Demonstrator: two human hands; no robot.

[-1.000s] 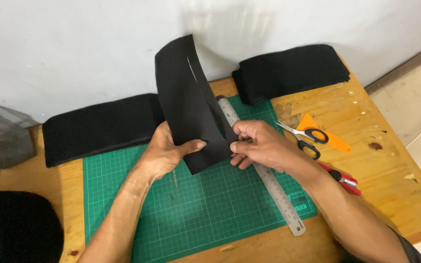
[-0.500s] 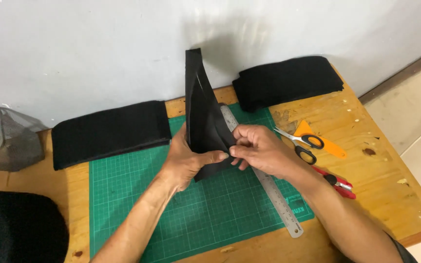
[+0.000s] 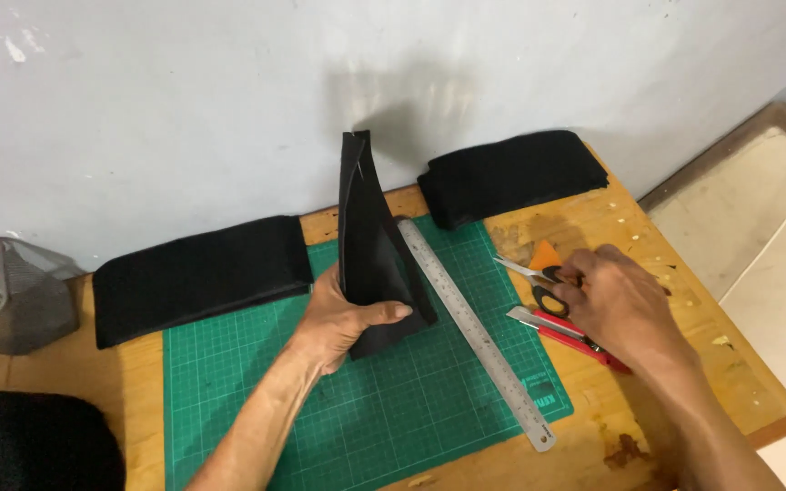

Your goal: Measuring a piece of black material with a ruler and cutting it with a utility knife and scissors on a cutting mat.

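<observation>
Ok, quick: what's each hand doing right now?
Left hand: closed on the black fabric piece, holding it upright on the green cutting mat.
Right hand: on the scissors; grip cannot be told.

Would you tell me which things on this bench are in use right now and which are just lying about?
In use: folded black fabric piece in left hand; scissors under right hand.
Lying about: steel ruler, cutting mat, red utility knife, two black fabric stacks.

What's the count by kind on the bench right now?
Black fabric pieces: 3, upright piece in the left hand, left stack, right stack
Cutting mat: 1
Steel ruler: 1
Scissors, under right hand: 1
Red utility knife: 1
Total: 7
</observation>
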